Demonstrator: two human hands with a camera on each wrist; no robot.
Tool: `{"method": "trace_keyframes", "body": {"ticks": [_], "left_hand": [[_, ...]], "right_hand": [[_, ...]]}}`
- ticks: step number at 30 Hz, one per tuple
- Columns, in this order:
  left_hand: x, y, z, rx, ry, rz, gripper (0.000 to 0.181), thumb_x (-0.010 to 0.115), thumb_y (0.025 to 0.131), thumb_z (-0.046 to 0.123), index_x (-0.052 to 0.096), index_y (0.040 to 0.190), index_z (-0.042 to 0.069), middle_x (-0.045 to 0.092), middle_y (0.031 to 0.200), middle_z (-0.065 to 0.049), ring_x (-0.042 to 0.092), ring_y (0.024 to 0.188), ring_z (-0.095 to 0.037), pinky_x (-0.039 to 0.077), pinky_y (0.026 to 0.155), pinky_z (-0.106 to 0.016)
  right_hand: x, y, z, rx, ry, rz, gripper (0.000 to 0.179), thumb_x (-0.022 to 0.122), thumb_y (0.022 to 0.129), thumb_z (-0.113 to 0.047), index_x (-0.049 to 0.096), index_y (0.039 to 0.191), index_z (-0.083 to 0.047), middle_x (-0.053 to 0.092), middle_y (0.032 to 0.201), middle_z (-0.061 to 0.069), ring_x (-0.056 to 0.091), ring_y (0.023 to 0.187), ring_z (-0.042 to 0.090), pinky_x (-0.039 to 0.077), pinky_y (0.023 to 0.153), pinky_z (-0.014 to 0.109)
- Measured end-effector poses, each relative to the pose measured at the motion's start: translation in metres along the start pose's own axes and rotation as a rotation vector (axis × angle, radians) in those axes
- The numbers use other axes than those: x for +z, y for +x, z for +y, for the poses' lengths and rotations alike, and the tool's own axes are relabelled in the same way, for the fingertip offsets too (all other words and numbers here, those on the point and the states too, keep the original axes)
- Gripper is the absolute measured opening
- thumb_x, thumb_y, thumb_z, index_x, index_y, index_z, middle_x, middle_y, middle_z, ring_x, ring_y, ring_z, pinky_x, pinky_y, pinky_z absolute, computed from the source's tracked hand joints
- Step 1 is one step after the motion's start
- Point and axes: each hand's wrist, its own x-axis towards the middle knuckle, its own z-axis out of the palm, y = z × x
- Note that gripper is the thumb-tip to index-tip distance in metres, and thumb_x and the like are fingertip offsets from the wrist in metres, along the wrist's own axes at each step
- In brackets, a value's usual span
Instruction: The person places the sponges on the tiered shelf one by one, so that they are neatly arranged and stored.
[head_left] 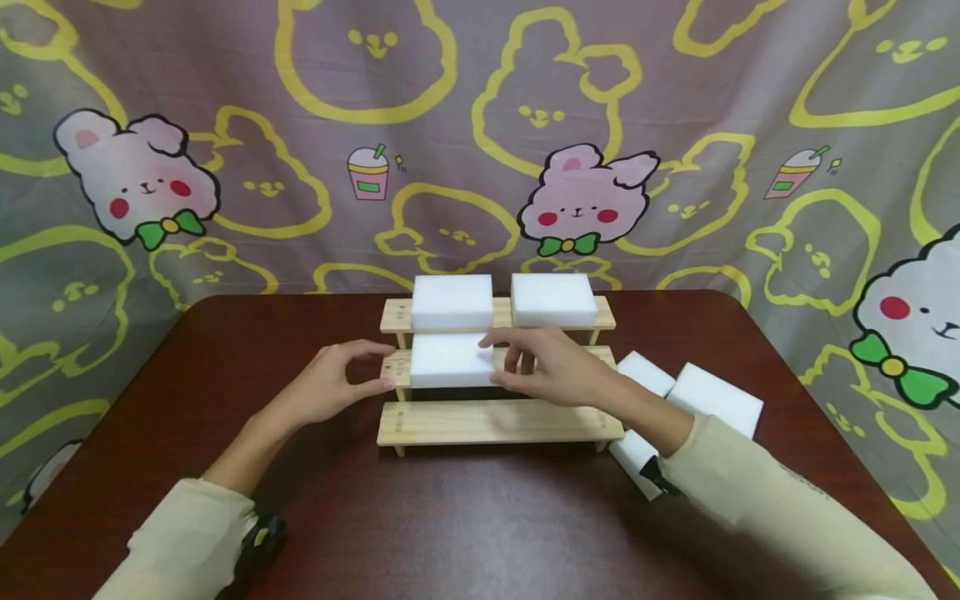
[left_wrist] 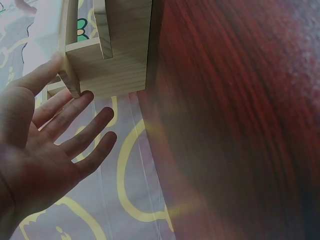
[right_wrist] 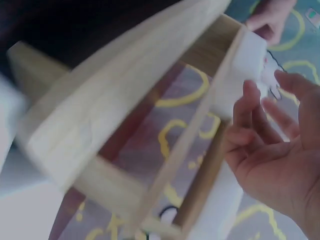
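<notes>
A three-step wooden display stand (head_left: 498, 422) stands on the table. One white foam block (head_left: 450, 360) lies on its middle step, towards the left. My left hand (head_left: 322, 385) is at the left end of that step, with thumb and fingers around the shelf's end (left_wrist: 74, 82). In the left wrist view its fingers (left_wrist: 95, 127) are spread and fairly straight. Beside the block's right end is my right hand (head_left: 555, 367), its fingers (right_wrist: 255, 112) loosely bent with a gap to the thumb. The right hand covers part of the middle step.
Two more white blocks, a left one (head_left: 452, 302) and a right one (head_left: 553, 300), sit on the top step. Several white blocks (head_left: 716, 400) lie on the dark red table (head_left: 465, 525) at right, partly behind my right forearm. A patterned curtain (head_left: 450, 125) hangs behind.
</notes>
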Motion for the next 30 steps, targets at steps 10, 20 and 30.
{"method": "trace_keyframes", "body": {"ticks": [10, 20, 30], "left_hand": [[-0.002, -0.002, 0.003, 0.02, 0.011, 0.011, 0.046, 0.081, 0.092, 0.02, 0.068, 0.13, -0.003, 0.07, 0.127, -0.02, 0.063, 0.122, -0.041, 0.047, 0.103, -0.062], [-0.001, 0.001, 0.0, 0.005, 0.008, 0.001, 0.048, 0.082, 0.092, 0.019, 0.067, 0.132, -0.003, 0.069, 0.129, -0.02, 0.061, 0.125, -0.041, 0.046, 0.105, -0.062], [0.0, 0.0, 0.0, 0.003, 0.014, 0.001, 0.048, 0.082, 0.092, 0.02, 0.067, 0.132, -0.002, 0.069, 0.13, -0.019, 0.06, 0.127, -0.04, 0.045, 0.106, -0.062]], "right_hand": [[-0.043, -0.054, 0.016, 0.016, -0.016, 0.026, 0.032, 0.078, 0.093, -0.011, 0.07, 0.123, -0.006, 0.074, 0.085, -0.01, 0.064, 0.075, 0.007, 0.057, 0.065, 0.03], [-0.068, -0.096, 0.047, 0.07, -0.084, 0.146, 0.026, 0.08, 0.09, -0.004, 0.072, 0.115, -0.007, 0.074, 0.086, -0.011, 0.063, 0.07, 0.005, 0.054, 0.058, 0.027], [-0.079, -0.126, 0.092, 0.183, -0.135, 0.114, 0.029, 0.082, 0.088, -0.004, 0.073, 0.115, -0.003, 0.075, 0.093, -0.003, 0.065, 0.082, 0.004, 0.056, 0.068, 0.026]]}}
